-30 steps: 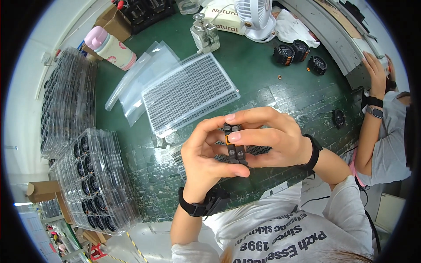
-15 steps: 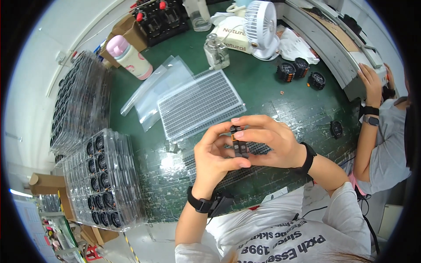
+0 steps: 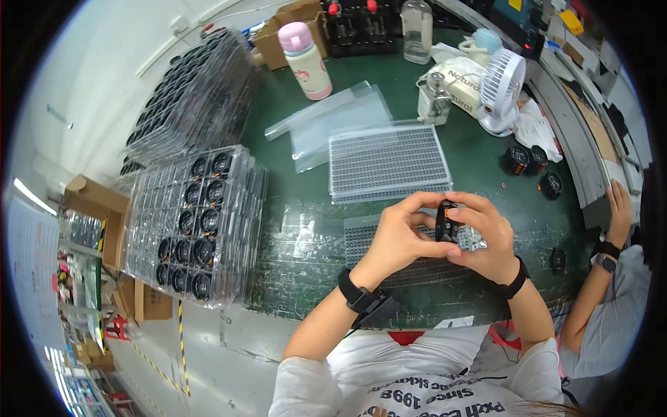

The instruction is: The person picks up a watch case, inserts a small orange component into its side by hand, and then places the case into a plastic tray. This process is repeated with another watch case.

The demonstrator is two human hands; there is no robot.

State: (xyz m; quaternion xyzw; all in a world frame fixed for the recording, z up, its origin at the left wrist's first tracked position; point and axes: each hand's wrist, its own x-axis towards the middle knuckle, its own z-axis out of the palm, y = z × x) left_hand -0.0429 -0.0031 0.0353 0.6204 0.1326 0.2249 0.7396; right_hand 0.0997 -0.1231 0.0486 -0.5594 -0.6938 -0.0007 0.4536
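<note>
Both hands hold one black watch case (image 3: 445, 224) with orange side details, upright on its edge above the table's near side. Its left side is pinched by the thumb and fingers of my left hand (image 3: 401, 238). My right hand (image 3: 490, 238) grips the other side, fingers on the upper edge and thumb below. Part of the case is covered by fingers. Beneath the hands lies a dark perforated-looking sheet of small parts (image 3: 358, 240), partly hidden. Just beyond them is a pale tray with rows of tiny dark pieces (image 3: 389, 161).
Clear trays with black watch cases (image 3: 182, 250) are stacked at left, with a taller stack (image 3: 194, 97) behind. A pink-lidded bottle (image 3: 306, 62), plastic bags (image 3: 340, 118), a glass dispenser (image 3: 434, 101) and a white fan (image 3: 501, 90) stand farther back. A co-worker's hand (image 3: 617, 212) is at right.
The view has swung left, so the tabletop things appear shifted right. Both hands still hold the watch case, which now shows turned slightly.
</note>
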